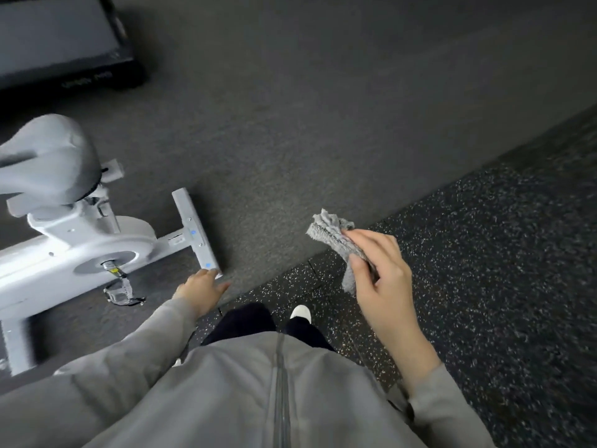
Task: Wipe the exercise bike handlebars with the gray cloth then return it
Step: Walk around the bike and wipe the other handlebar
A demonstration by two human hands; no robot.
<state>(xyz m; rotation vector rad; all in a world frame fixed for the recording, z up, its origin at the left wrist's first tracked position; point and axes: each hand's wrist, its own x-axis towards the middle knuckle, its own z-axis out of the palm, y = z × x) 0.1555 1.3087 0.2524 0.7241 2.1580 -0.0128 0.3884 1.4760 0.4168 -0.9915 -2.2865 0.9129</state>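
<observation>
My right hand [378,279] is shut on the gray cloth [332,236], which is bunched and sticks out up-left of my fingers, held in the air above the floor. My left hand [200,291] hangs low at my side with loose fingers, holding nothing, just below the end of the bike's rear foot bar [193,232]. The white exercise bike [80,250] stands at the left, showing its gray saddle [45,160], flywheel housing and one pedal [121,292]. Its handlebars are out of view.
A black treadmill end [71,50] sits at the top left. Plain dark gray matting [323,108] meets speckled black rubber flooring [500,253] along a diagonal seam. My gray zip jacket, dark trousers and a white shoe [300,312] fill the bottom.
</observation>
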